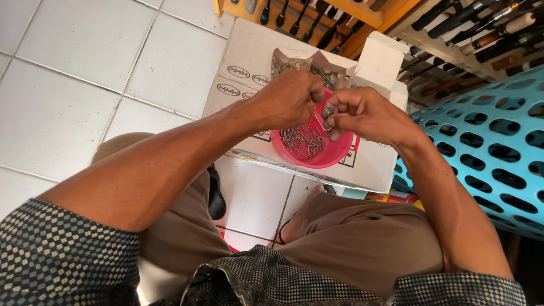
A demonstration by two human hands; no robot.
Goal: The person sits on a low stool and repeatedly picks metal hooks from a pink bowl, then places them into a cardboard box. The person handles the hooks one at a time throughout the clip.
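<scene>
Left hand (pixel 292 99), right hand (pixel 354 113): grips closed together on one small wire hook (pixel 327 120), above pink bowl (pixel 328 158) of hooks. Bowl on cardboard box (pixel 249 68), tiled floor. Blue basket (pixel 498 147) right; rod rack (pixel 470 28) beyond.

Soft, even daylight fills the head view, brightest on the white floor tiles (pixel 73 68) at the upper left, which carry a mild sheen but no hard glare, while the rack of dark rods (pixel 476 28) at the upper right sits in dimmer shade. Shadows are faint and diffuse, gathering under the forearms and between the knees. Focus is sharp at the centre; the wide lens bows the tile lines and stretches the patterned sleeves (pixel 62 255) at the lower edge.
</scene>
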